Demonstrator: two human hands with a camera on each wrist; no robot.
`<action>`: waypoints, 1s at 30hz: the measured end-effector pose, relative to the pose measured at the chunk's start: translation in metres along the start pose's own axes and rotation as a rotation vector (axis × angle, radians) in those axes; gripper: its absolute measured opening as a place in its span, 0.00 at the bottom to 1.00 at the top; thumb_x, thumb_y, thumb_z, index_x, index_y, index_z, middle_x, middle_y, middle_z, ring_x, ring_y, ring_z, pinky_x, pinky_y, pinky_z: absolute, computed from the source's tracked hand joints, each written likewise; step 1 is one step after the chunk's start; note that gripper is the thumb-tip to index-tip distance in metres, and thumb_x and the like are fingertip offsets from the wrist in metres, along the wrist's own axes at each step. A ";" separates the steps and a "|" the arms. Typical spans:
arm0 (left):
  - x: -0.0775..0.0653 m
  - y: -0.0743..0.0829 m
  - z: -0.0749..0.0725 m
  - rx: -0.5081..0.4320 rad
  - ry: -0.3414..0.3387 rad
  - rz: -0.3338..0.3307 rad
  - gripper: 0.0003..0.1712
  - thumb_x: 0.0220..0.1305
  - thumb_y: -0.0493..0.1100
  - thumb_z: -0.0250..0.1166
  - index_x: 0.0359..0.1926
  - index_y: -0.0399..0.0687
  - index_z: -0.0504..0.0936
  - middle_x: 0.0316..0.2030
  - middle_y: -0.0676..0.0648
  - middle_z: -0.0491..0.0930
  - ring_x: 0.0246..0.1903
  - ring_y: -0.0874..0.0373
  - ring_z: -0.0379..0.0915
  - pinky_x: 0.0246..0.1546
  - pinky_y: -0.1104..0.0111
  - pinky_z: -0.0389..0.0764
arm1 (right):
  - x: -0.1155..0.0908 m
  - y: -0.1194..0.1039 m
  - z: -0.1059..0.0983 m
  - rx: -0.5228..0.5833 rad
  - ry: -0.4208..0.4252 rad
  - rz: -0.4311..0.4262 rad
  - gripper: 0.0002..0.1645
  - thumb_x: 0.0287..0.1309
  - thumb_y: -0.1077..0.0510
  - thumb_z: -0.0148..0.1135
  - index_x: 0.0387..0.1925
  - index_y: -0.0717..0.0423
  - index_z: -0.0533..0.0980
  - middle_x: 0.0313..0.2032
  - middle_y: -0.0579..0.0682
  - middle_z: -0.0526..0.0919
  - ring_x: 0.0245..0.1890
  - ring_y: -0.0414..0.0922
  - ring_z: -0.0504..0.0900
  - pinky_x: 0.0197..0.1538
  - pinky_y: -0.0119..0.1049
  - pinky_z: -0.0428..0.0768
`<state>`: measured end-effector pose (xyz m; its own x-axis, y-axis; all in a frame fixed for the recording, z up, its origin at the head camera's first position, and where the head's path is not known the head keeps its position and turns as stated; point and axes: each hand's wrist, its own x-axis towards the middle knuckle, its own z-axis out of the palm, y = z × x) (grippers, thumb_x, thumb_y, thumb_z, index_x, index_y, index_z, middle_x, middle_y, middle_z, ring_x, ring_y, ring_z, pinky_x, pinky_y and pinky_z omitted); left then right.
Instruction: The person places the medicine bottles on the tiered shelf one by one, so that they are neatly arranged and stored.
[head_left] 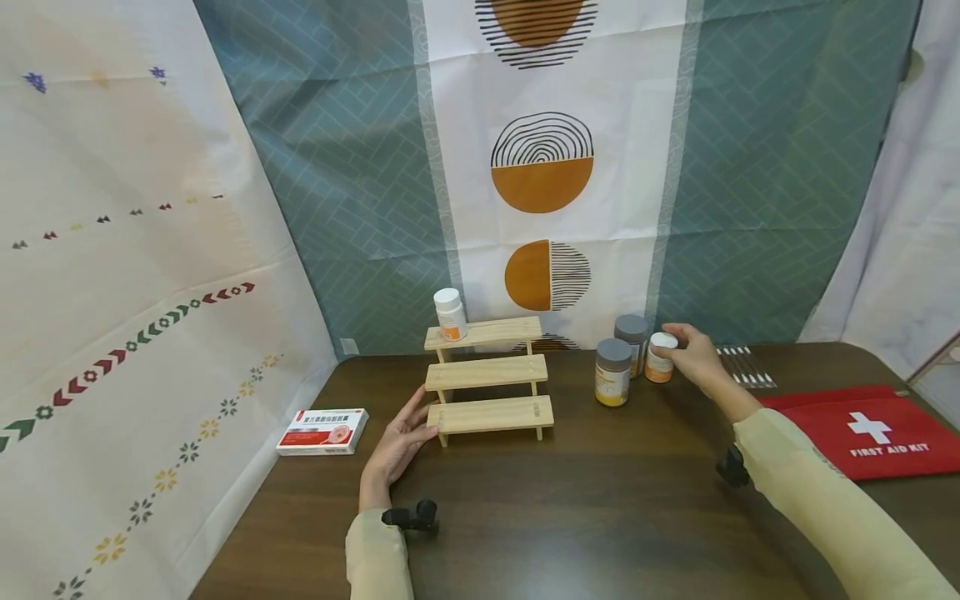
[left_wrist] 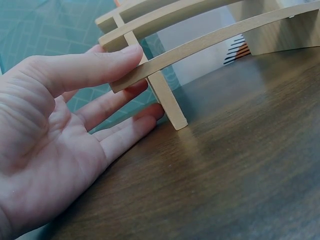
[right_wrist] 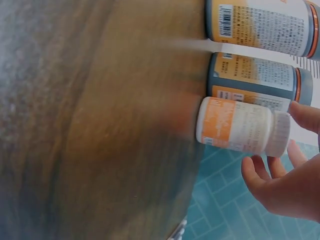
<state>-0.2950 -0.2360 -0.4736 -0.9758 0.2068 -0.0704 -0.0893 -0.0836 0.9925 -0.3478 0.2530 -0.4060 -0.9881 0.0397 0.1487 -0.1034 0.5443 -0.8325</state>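
Observation:
At the lower left end of a three-step wooden display rack (head_left: 489, 415), my left hand (head_left: 397, 450) holds the bottom shelf. The left wrist view shows the thumb over the shelf's end (left_wrist: 131, 77), the other fingers behind it near the rack leg (left_wrist: 169, 100). My right hand (head_left: 693, 360) grips a white pill bottle (right_wrist: 235, 125) with an orange label by its white cap, thumb on one side and fingers on the other. Beside it stand two grey-capped jars, a front jar (head_left: 612, 375) and a rear jar (head_left: 632, 329). Another white pill bottle (head_left: 451, 317) stands on the rack's top shelf.
A medicine box (head_left: 322, 432) lies left of the rack. On the right are a red first aid kit pouch (head_left: 870, 429) and a row of slim white-tipped items (head_left: 746, 368). A patterned cloth (head_left: 360, 167) hangs behind the dark wooden table (head_left: 570, 517).

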 end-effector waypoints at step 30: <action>0.001 -0.001 0.000 -0.010 -0.009 0.000 0.50 0.62 0.26 0.58 0.78 0.60 0.47 0.74 0.36 0.56 0.69 0.42 0.60 0.56 0.73 0.74 | -0.008 0.005 -0.009 -0.149 0.141 -0.058 0.30 0.61 0.55 0.64 0.60 0.68 0.71 0.54 0.72 0.78 0.52 0.64 0.79 0.45 0.40 0.75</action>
<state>-0.2958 -0.2362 -0.4744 -0.9740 0.2157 -0.0690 -0.0909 -0.0934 0.9915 -0.3396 0.2624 -0.4064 -0.9543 0.1159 0.2756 -0.1310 0.6665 -0.7339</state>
